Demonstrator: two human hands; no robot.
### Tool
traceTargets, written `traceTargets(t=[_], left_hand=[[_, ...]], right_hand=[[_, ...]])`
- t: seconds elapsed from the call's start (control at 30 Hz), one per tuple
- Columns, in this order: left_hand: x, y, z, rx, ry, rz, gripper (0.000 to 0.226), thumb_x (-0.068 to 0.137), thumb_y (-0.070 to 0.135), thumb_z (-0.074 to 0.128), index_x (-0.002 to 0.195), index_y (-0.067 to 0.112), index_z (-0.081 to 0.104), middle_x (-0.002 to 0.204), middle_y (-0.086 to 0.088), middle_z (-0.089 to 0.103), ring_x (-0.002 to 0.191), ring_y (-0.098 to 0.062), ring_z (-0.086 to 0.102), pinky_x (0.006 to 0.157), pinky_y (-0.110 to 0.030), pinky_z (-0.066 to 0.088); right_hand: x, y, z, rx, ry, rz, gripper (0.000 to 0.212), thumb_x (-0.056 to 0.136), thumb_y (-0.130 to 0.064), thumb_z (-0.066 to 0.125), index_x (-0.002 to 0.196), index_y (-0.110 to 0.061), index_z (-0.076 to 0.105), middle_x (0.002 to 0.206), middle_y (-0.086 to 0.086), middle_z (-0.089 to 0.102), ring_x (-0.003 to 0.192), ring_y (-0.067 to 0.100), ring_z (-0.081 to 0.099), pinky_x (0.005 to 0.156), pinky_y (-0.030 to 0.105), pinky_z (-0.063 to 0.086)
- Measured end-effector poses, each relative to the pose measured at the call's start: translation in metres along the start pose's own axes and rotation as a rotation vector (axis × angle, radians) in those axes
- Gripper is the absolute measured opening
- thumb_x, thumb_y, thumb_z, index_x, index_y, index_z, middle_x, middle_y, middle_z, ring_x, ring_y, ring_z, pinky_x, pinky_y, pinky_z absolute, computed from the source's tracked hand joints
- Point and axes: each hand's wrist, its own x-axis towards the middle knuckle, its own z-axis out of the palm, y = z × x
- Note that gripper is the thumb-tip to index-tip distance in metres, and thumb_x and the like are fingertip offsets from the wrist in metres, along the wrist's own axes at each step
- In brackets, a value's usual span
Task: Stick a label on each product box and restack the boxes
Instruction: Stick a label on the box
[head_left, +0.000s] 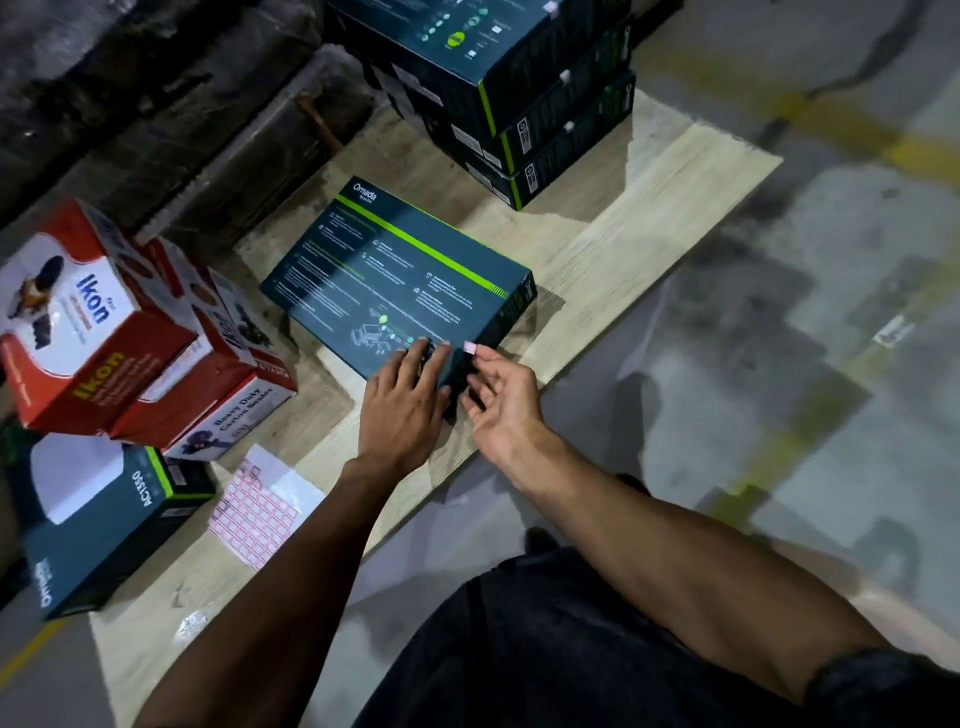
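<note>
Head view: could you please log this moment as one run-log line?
left hand flat on teal box | right hand pinches label at box edge | label sheet nearby

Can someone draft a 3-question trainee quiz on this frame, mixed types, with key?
1. True or false: the left hand rests flat on the near corner of the flat dark teal product box with the green stripe.
2. Multiple choice: the small pink label is (A) stuck on the box top, (B) pinched in the right hand's grip at the box's near edge, (C) lying on the wooden board.
3. Fill in: the sheet of pink-bordered labels lies on the pale wooden board, to the ____ of the person's left arm.

Key: 1 true; 2 B; 3 left.
</note>
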Motion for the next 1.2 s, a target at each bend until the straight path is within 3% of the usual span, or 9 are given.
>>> traceTargets(t=[0.23,0.57,0.87,0.97,1.03,1.1,1.2], left_hand=[[0.003,-0.003,0.0,0.113,-0.02,0.052,0.049,0.097,0.038,0.03,0.145,0.032,0.027,0.141,-0.014,0.046,0.115,-0.037,0.048,0.085,-0.043,0.04],[0.006,-0.003,-0.003,0.134,-0.004,0.074,0.05,0.094,0.04,0.026,0.144,0.034,0.03,0.135,-0.017,0.049,0.107,-0.037,0.051,0.078,-0.043,0.042],[0.006,-0.003,0.0,0.131,0.002,0.061,0.05,0.095,0.041,0.027,0.143,0.032,0.037,0.135,-0.015,0.049,0.106,-0.036,0.05,0.078,-0.042,0.041],[0.006,-0.003,0.0,0.138,-0.004,0.056,0.05,0.097,0.042,0.025,0.145,0.033,0.037,0.136,-0.014,0.048,0.108,-0.035,0.049,0.079,-0.041,0.04],[0.005,-0.003,0.0,0.134,-0.001,0.053,0.051,0.096,0.041,0.025,0.145,0.033,0.038,0.135,-0.014,0.049,0.107,-0.035,0.048,0.079,-0.042,0.04],[0.004,-0.002,-0.001,0.126,0.004,0.045,0.051,0.096,0.041,0.026,0.145,0.033,0.037,0.136,-0.014,0.048,0.107,-0.035,0.047,0.079,-0.042,0.04],[0.003,-0.001,0.0,0.12,0.003,0.035,0.051,0.095,0.04,0.027,0.145,0.035,0.033,0.137,-0.014,0.047,0.108,-0.034,0.045,0.081,-0.042,0.039]], right_hand=[[-0.001,0.007,0.003,0.052,0.006,-0.026,0.032,0.096,-0.014,0.04,0.115,-0.021,0.064,0.122,-0.001,0.056,0.115,0.012,0.044,0.085,0.025,0.036],[-0.001,0.01,0.005,0.086,0.014,-0.049,0.033,0.098,-0.016,0.04,0.122,-0.018,0.062,0.143,0.002,0.048,0.135,0.017,0.036,0.1,0.028,0.03],[0.01,0.01,-0.001,0.056,0.021,-0.037,0.034,0.097,-0.016,0.048,0.128,-0.012,0.062,0.14,0.004,0.053,0.134,0.019,0.043,0.098,0.031,0.035],[0.012,0.003,-0.008,-0.11,0.074,-0.095,0.026,0.098,-0.014,0.05,0.121,-0.007,0.061,0.124,0.008,0.062,0.119,0.022,0.056,0.087,0.031,0.045],[0.015,-0.007,-0.012,-0.351,0.124,-0.179,0.024,0.099,-0.015,0.05,0.119,-0.007,0.061,0.112,0.009,0.066,0.101,0.022,0.062,0.071,0.027,0.047],[0.02,-0.017,-0.015,-0.643,0.117,-0.267,0.014,0.096,-0.019,0.055,0.1,-0.012,0.067,0.099,0.008,0.069,0.086,0.019,0.063,0.06,0.024,0.046],[0.027,-0.031,-0.011,-1.024,0.088,-0.354,0.021,0.085,-0.034,0.067,0.072,-0.018,0.066,0.085,0.003,0.073,0.082,0.024,0.068,0.069,0.035,0.055]])
